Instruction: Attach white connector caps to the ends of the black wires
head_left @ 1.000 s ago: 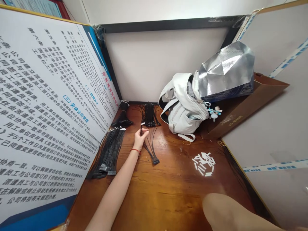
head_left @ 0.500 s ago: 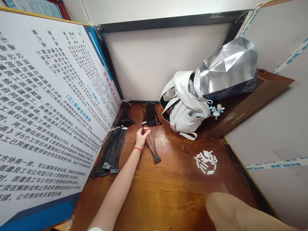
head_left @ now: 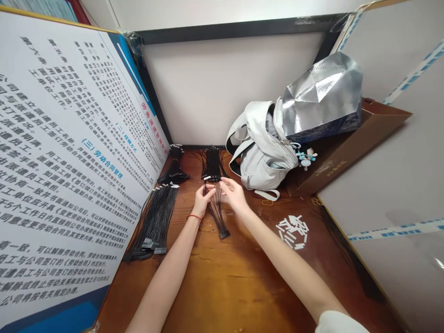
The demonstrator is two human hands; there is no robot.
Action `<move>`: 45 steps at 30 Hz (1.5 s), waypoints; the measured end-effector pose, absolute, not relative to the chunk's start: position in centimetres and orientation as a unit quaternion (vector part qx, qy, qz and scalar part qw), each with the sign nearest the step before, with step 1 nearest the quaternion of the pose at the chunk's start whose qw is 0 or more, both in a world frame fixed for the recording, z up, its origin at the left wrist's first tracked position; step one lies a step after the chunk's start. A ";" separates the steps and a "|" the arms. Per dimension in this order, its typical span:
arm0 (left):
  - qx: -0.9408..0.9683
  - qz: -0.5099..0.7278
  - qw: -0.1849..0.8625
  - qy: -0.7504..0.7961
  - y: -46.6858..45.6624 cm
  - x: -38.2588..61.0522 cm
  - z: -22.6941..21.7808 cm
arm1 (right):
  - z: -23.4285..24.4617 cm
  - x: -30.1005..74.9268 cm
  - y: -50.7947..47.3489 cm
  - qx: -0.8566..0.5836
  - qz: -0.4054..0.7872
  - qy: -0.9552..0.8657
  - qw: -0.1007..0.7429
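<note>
A black wire harness (head_left: 215, 213) lies in front of me, its thin wires fanning up from a black connector (head_left: 224, 234). My left hand (head_left: 202, 200) is closed around some of its wires, with a small white connector (head_left: 207, 178) sticking up past the fingers. Close beside it, my right hand (head_left: 234, 195) pinches at the upper loose wires of the same harness. The exact wires between the right fingertips are too fine to make out. Just behind both hands is a bundle of black wires (head_left: 212, 163). White connector pieces (head_left: 293, 230) lie in a loose pile to the right.
Finished-looking black harnesses (head_left: 156, 222) with white ends lie at left, and a tied bundle (head_left: 174, 170) sits behind them. A white backpack (head_left: 265, 152), a silver-lined bag (head_left: 322, 95) and a brown paper bag (head_left: 340, 162) stand back right. Upright panels (head_left: 232, 88) enclose the wooden table (head_left: 222, 286).
My right hand has come from the near right, past the white connector pile, to the harness wires beside my left hand. The left hand keeps its hold. The view has shifted slightly.
</note>
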State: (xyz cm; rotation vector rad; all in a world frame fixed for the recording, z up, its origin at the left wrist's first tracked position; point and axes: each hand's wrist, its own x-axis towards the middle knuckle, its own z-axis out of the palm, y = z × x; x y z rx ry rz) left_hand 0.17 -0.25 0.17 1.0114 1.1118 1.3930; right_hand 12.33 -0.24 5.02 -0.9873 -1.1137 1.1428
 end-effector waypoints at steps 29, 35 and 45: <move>0.412 0.636 0.466 0.456 0.7 0.2 -1.3 | -1.0 10.6 1.4 -0.438 0.459 -0.489 0.599; 0.363 0.665 0.475 0.447 0.7 0.1 -1.3 | -1.2 10.5 1.3 -0.460 0.442 -0.536 0.553; 0.320 0.671 0.490 0.456 0.7 0.2 -1.2 | -0.7 10.4 0.9 -0.481 0.402 -0.579 0.521</move>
